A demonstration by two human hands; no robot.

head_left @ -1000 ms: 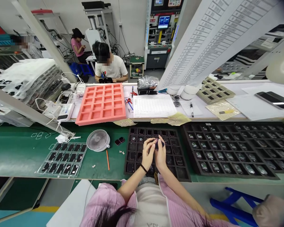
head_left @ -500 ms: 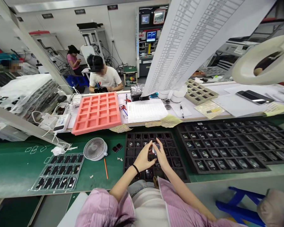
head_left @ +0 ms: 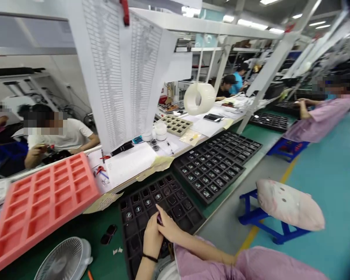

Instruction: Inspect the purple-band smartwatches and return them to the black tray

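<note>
Both of my hands meet over a black foam tray (head_left: 189,214) with several watch-like parts in its pockets. My left hand (head_left: 152,237), with a black band at the wrist, curls around a small dark object (head_left: 159,219). Against the same object, my right hand (head_left: 169,225) closes from the other side, its fingers overlapping the left ones. Most of the object is hidden by the fingers. Some pockets near the hands hold round parts with a pale centre, such as one part (head_left: 147,202).
A pink tray (head_left: 51,194) and a white fan (head_left: 64,260) are at the left. More filled black trays (head_left: 212,167) extend to the right. A blue stool (head_left: 252,212) bears a cushion (head_left: 291,204). A person in a white shirt (head_left: 76,134) sits opposite; another works far right.
The view has swung to the right, bringing in the aisle, the cushion and more people. My hands have come closer together around the object, which shows less than before.
</note>
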